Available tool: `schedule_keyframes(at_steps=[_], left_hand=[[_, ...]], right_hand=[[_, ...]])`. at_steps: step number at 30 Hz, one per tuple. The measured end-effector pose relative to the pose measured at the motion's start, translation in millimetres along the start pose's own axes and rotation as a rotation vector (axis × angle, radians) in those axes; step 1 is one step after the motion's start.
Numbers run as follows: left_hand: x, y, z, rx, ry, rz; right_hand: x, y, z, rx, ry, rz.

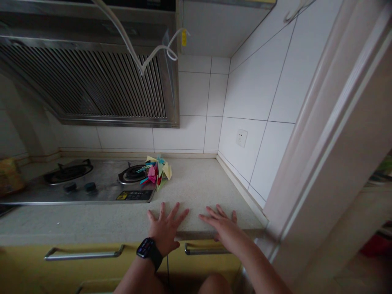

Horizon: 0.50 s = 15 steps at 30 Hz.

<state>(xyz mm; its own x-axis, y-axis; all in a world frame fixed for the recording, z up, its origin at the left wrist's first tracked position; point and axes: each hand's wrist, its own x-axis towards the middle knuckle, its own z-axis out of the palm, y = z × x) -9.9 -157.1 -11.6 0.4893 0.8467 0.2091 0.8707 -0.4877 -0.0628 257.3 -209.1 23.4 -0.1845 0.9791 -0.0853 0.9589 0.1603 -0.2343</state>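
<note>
Left hand: flat, fingers spread, holding nothing | right hand: flat, fingers spread, at counter front edge | paper shapes: piled untouched beside stove, toward back edge | handling not begun.

Pale speckled counter ran to the tiled corner, steel hob was set into its left part, heap of coloured folded papers lay by the hob's right edge, both hands lay flat near the front edge.

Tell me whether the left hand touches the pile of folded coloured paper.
Apart. The head view shows bare countertop between the left hand and the folded coloured paper.
</note>
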Motion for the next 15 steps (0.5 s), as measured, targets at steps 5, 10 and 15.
schedule_keyframes(at_steps=[5, 10, 15], left_hand=[[-0.7, 11.8, -25.5, 0.039, -0.170, -0.080], [-2.5, 14.0, -26.2, 0.044, -0.145, -0.069], [-2.1, 9.6, -15.6, 0.053, -0.128, -0.080]], right_hand=[[-3.6, -5.0, -5.6, -0.032, 0.018, -0.001], [-5.1, -4.7, -4.5, -0.043, 0.039, -0.015], [-3.8, 0.6, 3.4, -0.060, 0.097, -0.058]])
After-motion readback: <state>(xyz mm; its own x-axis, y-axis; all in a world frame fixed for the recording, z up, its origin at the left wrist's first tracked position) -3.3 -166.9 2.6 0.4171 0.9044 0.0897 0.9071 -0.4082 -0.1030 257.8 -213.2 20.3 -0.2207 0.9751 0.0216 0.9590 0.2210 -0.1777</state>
